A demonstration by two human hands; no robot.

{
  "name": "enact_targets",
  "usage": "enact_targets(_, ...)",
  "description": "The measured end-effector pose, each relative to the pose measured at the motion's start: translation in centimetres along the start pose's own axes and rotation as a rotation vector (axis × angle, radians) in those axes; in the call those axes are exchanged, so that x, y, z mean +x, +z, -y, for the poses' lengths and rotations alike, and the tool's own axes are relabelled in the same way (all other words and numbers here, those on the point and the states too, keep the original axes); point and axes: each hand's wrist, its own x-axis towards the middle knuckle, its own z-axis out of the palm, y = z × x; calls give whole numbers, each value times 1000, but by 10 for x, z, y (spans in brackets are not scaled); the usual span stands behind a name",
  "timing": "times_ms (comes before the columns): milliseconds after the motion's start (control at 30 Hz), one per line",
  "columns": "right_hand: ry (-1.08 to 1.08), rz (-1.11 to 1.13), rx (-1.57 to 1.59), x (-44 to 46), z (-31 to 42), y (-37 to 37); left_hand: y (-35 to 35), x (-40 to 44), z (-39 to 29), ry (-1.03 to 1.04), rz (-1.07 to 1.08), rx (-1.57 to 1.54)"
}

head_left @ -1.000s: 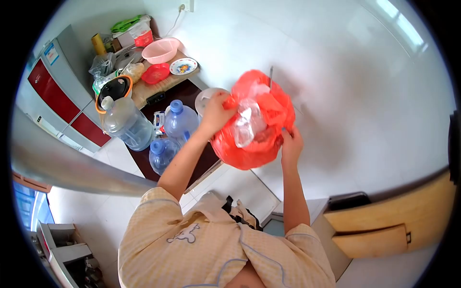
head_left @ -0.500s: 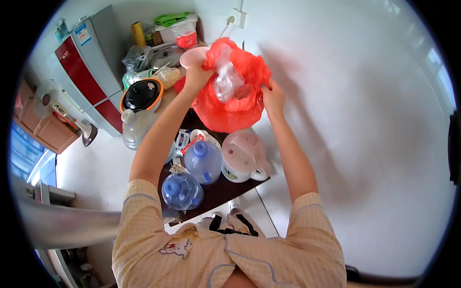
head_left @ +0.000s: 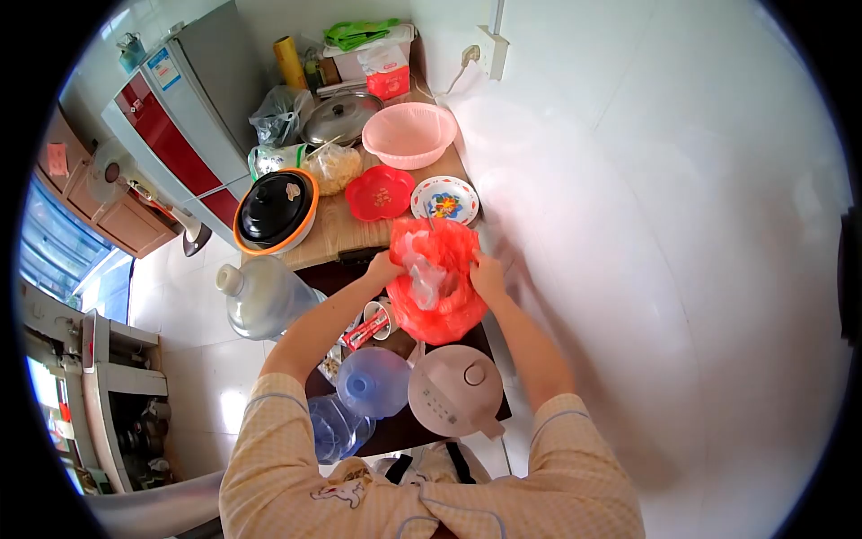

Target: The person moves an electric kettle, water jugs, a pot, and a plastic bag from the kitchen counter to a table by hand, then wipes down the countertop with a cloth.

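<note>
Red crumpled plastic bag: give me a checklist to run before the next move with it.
1. Left grip closed on the red crumpled plastic bag: ok.
2. Right grip closed on its right side: ok.
3. Bag apart from the round white floral plate: cannot tell; their edges meet in view.
4. Bag's base resting on the dark brown tabletop: cannot tell; hidden.
5. Space beside the bag free: not ok; a round white cup sits close.

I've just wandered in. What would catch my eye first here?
Most likely the bright red plastic bag, held between the left hand and the right hand near the picture's middle. Next, perhaps, the glossy black lid ringed by an orange rim, farther left, and the pink basin beyond the bag.
</note>
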Motion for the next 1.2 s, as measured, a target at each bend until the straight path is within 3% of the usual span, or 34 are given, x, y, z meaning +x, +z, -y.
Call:
enact_targets(67, 13, 65, -2, -5, -14, 11, 1, -12, -8, -176, 137, 167)
enact_targets(133, 61, 171, -14, -12, -26, 23, 5, -14, 10, -188, 165, 163)
enact_targets(233, -2, 150, 33, -24, -41, 34, 11, -26, 20, -198, 209, 118)
enact_targets(433, 6, 341, -91, -45, -61, 47, 11, -48, 16, -296, 448, -13)
enact_targets(567, 16, 250, 71, -60, -79, 58, 4, -55, 14, -241, 435, -56)
enact_targets(633, 52, 319, 9, -64, -87, 57, -7, -53, 7, -370, 461, 133)
enact_targets(767, 112, 597, -30, -65, -97, 52, -20, -70, 2, -422, 251, 122)
enact_targets(800, 149, 629, -11, -64, -85, 42, -28, -71, 4, -400, 329, 141)
enact_targets(900, 163, 680, -12, -52, -71, 36, -41, -85, -19, -394, 292, 164)
enact_targets(967, 165, 721, -37, -46, -60, 27, -50, -100, -28, -149, 218, 263)
enact_targets(1000, 162, 759, -43, -35, -47, 15, -56, -113, -51, -216, 187, 188)
enact_targets(1067, -9, 637, -19, -30, -80, 31, -63, -136, -74, -114, 47, 161)
enact_targets(1200, -74, 554, -58, -26, 37, -49, -66, -209, -140, 44, -179, -2)
